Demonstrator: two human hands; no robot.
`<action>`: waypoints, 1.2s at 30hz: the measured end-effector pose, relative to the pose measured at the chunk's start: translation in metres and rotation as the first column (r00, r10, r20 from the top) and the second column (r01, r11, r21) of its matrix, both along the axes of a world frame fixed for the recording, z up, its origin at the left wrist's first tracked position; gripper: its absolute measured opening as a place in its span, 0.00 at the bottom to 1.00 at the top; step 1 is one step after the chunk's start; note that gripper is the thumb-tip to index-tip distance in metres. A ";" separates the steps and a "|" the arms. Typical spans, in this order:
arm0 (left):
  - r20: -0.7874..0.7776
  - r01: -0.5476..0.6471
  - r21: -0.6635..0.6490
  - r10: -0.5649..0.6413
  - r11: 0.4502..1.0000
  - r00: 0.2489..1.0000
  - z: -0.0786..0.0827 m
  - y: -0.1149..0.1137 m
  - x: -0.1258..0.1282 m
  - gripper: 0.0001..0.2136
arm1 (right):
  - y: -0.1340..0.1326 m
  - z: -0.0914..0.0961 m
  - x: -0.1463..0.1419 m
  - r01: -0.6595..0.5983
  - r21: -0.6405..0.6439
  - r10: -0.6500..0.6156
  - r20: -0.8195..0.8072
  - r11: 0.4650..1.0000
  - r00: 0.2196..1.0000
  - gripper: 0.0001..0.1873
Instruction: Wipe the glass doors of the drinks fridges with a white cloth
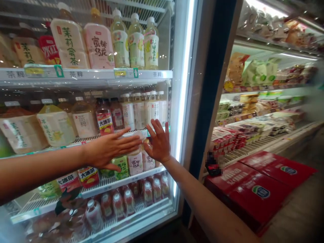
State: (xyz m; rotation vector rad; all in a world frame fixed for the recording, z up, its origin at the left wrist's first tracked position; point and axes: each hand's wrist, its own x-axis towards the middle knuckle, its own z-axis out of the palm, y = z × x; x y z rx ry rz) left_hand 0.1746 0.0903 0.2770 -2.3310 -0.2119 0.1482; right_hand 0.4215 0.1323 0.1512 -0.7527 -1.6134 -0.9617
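Note:
Both my arms stretch toward a lit drinks cooler [171, 75]. My left hand [112, 147] is flat with fingers extended, pointing right. My right hand [160, 142] is raised with its fingers spread, and the left fingertips come close to it. A faint whitish patch shows between the two; I cannot tell what it is. Behind them stand tea bottles with white labels [153, 109] and a dark-capped iced tea bottle [104, 116]. Below are pink-labelled bottles [136, 163] and a green-labelled bottle [121, 167]. Reflections suggest glass before the shelves; whether my hands touch it is unclear.
Large tea bottles [69, 42] line the upper shelf, and small bottles [118, 206] the bottom one. A dark post [211, 84] divides the cooler from an open chilled shelf with packaged goods [258, 72]. Red cartons [255, 187] stand at the lower right.

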 end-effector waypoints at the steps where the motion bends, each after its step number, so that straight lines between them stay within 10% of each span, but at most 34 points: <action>1: -0.061 -0.002 -0.034 0.000 0.999 0.998 0.000 0.001 -0.005 0.35 | 0.000 0.000 0.000 -0.005 0.004 0.005 0.001 1.000 1.000 0.40; 7: 0.474 -0.163 0.228 0.037 0.960 0.880 0.065 0.001 0.004 0.39 | -0.002 0.001 -0.001 -0.020 0.044 0.020 -0.008 0.999 1.000 0.38; 9: 0.498 -0.180 0.231 0.043 0.956 0.866 0.049 -0.002 0.005 0.42 | -0.002 0.001 -0.001 -0.015 0.044 0.015 -0.009 0.999 1.000 0.39; 14: -0.029 -0.063 0.001 0.063 0.998 0.998 -0.011 -0.008 -0.034 0.38 | -0.001 0.000 0.000 -0.024 0.058 0.024 -0.003 0.998 1.000 0.38; 17: 0.192 -0.105 0.124 0.080 0.987 0.978 0.015 -0.011 -0.063 0.39 | -0.001 0.000 0.000 -0.015 0.089 0.017 -0.013 0.996 1.000 0.38; 20: 0.604 -0.315 0.290 0.083 0.904 0.793 0.038 -0.018 -0.080 0.43 | -0.001 -0.001 0.000 0.006 0.107 -0.003 -0.029 0.994 1.000 0.37; 27: 0.120 -0.134 0.247 0.106 0.960 0.987 -0.014 -0.038 -0.137 0.41 | -0.002 -0.002 0.000 0.019 0.100 -0.017 -0.024 0.995 1.000 0.37; 32: 0.674 -0.434 0.281 0.146 0.856 0.724 0.036 -0.041 -0.175 0.41 | 0.000 -0.002 0.000 0.029 0.117 -0.027 -0.014 0.993 1.000 0.39; 34: 0.763 -0.492 0.261 0.135 0.830 0.632 0.025 -0.044 -0.179 0.44 | 0.003 -0.004 0.001 0.032 0.115 -0.031 -0.012 0.993 0.999 0.39; 36: 0.669 -0.453 0.264 0.177 0.851 0.722 -0.010 -0.049 -0.180 0.49 | 0.004 -0.005 0.002 0.037 0.113 -0.036 -0.010 0.993 0.999 0.39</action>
